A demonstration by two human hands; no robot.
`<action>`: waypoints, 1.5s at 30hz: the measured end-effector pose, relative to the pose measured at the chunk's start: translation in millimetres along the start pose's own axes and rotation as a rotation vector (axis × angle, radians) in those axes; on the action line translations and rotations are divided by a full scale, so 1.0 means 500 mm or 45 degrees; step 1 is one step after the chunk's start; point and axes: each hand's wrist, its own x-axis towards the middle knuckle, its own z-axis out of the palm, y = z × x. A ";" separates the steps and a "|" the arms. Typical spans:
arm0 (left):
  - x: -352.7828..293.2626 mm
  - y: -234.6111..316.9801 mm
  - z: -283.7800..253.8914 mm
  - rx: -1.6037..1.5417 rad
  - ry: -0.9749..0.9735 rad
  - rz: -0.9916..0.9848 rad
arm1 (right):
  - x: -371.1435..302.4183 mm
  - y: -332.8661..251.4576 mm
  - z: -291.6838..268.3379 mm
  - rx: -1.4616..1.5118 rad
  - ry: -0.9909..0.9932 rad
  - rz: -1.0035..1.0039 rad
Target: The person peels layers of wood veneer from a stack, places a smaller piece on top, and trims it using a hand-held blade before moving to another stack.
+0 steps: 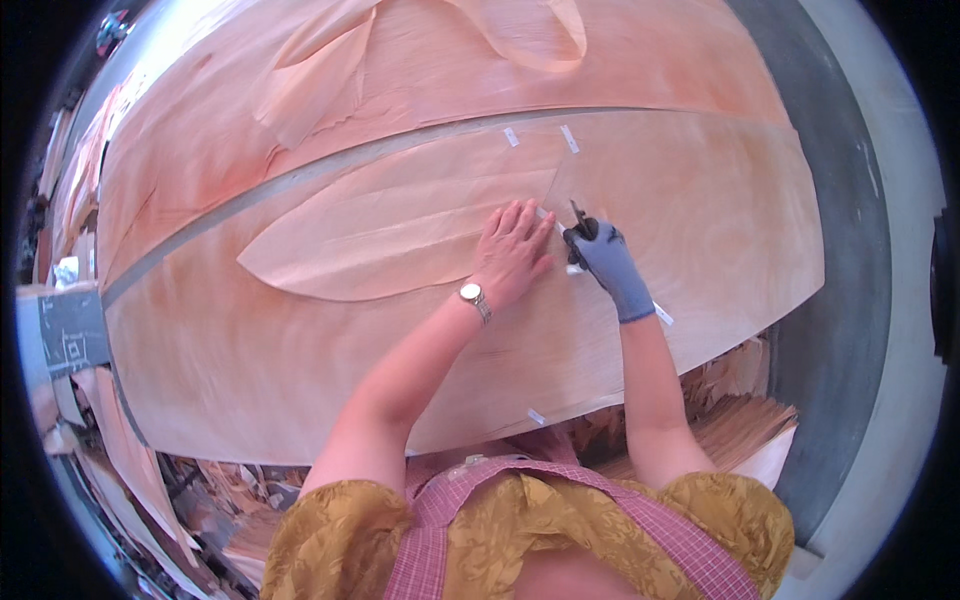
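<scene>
A large pale wood veneer sheet [700, 230] lies spread out before me. On it rests a smaller pointed veneer piece [385, 225] with a curved lower edge. My left hand [512, 250], bare and with a watch [472, 293] at the wrist, presses flat with fingers stretched near this piece's right end. My right hand [603, 260] wears a blue-grey glove with dark fingers. Its fingers are closed round a dark, knife-like tool [579, 214], whose tip points up and away; the grip hides most of it. A narrow white strip [548, 218] lies between the two hands.
Short white tape pieces [570, 139] dot the sheet. Beyond a narrow gap lies another veneer sheet [660, 60] with a loose curled strip [545, 62]. Stacked veneer [740, 435] and scraps sit below the near edge. A grey surface [845, 300] borders the right side.
</scene>
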 end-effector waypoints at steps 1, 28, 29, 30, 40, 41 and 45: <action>0.002 0.003 0.013 -0.002 -0.007 -0.002 | -0.036 -0.005 -0.004 0.291 -0.090 0.128; -0.243 -0.487 -0.246 0.377 0.401 -0.509 | 0.185 -0.492 0.500 -0.435 -0.260 -0.558; -0.245 -0.492 -0.243 0.420 0.446 -0.507 | 0.180 -0.507 0.489 -0.541 -0.128 -0.659; -0.250 -0.498 -0.241 0.431 0.398 -0.537 | 0.174 -0.522 0.477 -0.644 0.005 -0.763; -0.402 -0.482 -0.324 0.129 0.673 -1.278 | 0.087 -0.766 0.637 -0.002 -0.966 -0.775; -0.411 -0.484 -0.332 0.179 0.780 -1.318 | 0.089 -0.773 0.680 0.059 -1.042 -0.816; -0.440 -0.496 -0.360 0.267 0.808 -1.292 | 0.093 -0.782 0.780 -0.658 -0.631 -0.965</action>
